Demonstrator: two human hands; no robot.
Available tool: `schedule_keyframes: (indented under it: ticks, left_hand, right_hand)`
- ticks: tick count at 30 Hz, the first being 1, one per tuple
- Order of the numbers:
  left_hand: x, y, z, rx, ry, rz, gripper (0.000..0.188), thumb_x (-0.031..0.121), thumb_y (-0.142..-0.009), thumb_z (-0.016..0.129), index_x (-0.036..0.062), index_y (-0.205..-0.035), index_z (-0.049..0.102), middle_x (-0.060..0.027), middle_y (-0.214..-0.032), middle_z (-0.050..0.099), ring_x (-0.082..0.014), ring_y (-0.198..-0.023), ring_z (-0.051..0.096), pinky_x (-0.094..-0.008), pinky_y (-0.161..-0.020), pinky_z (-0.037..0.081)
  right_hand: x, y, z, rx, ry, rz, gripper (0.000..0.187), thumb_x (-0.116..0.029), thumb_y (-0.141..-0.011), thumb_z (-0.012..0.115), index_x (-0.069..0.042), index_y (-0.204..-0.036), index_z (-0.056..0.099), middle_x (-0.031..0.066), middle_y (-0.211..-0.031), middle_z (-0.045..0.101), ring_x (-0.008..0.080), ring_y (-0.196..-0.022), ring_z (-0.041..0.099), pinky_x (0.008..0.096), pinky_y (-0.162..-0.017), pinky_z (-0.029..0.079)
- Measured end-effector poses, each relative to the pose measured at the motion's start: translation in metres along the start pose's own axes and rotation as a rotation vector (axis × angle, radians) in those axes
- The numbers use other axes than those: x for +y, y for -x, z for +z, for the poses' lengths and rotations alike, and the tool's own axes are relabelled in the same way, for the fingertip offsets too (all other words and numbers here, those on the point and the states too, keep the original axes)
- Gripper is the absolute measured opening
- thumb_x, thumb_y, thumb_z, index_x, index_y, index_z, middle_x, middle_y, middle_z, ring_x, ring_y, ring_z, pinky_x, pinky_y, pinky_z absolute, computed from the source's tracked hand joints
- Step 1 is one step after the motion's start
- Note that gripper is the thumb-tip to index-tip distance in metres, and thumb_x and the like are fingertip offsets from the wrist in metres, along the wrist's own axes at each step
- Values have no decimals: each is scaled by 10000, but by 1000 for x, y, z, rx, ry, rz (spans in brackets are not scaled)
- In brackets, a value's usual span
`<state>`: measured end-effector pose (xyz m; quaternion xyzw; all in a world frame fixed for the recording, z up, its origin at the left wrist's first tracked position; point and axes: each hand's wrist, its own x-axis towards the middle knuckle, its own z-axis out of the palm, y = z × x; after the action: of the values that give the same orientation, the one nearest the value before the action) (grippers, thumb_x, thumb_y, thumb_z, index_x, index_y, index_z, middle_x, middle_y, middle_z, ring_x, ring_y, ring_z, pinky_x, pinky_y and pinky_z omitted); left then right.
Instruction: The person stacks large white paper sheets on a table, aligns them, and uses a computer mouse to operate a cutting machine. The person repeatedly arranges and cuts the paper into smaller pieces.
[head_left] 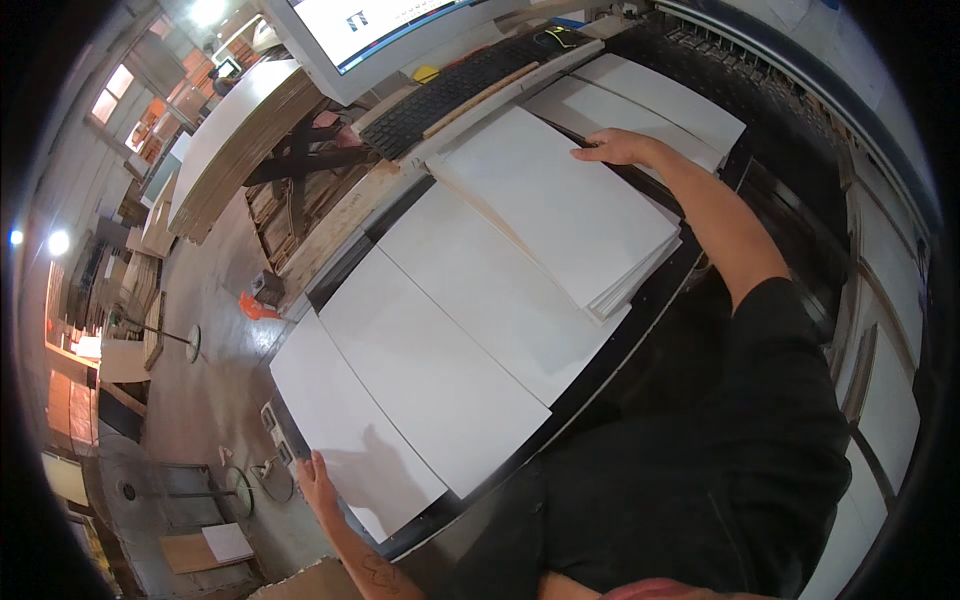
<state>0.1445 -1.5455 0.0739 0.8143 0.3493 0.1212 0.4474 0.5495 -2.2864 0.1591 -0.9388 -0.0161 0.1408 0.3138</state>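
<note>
White flat panels lie side by side on a dark machine bed. My left hand is at the outer edge of the leftmost panel, its fingers stretched out along that edge and casting a shadow on the panel. A small stack of white panels sits to the right, slightly askew, over part of the panel beside it. Along the stack's far right edge, my right hand grips the top panel, fingers bent at the rim. The stack's lower layers show at its near corner.
Beyond the bed stand a black keyboard and a lit monitor. More white panels lie at the far right end. A tall stack of boards stands at the far left. Grey floor runs along the left, with an orange item.
</note>
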Motion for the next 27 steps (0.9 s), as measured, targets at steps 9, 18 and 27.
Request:
schedule_keyframes:
  ticks: [9, 18, 27]
  left_hand:
    - [180, 69, 192, -437, 535, 404, 596, 274, -1087, 621, -34, -1573, 464, -190, -1610, 502, -306, -1515, 439, -427, -1252, 350]
    - [342, 114, 422, -580, 584, 53, 1109, 504, -975, 733, -16, -1695, 66, -292, -1682, 302, -397, -1519, 386, -471, -1198, 391]
    - [346, 122, 425, -664, 778, -94, 1121, 462, -994, 720, -5, -1689, -25, -303, -1678, 257, -411, -1500, 379, -496, -1162, 438]
  right_hand:
    - [-6, -7, -9, -100, 26, -12, 918, -664, -904, 741, 47, -1466, 597, 291, -1465, 605, 346, -1377, 585, 397, -1134, 464]
    - [8, 14, 37, -91, -556, -184, 1135, -568, -948, 729, 58, -1683, 132, 280, -1751, 148, 339, -1637, 157, 404, -1301, 156]
    - [2, 17, 37, -130, -652, -257, 1204, -665, -907, 723, -18, -1709, 102, 247, -1776, 74, 361, -1652, 51, 464, -1312, 67]
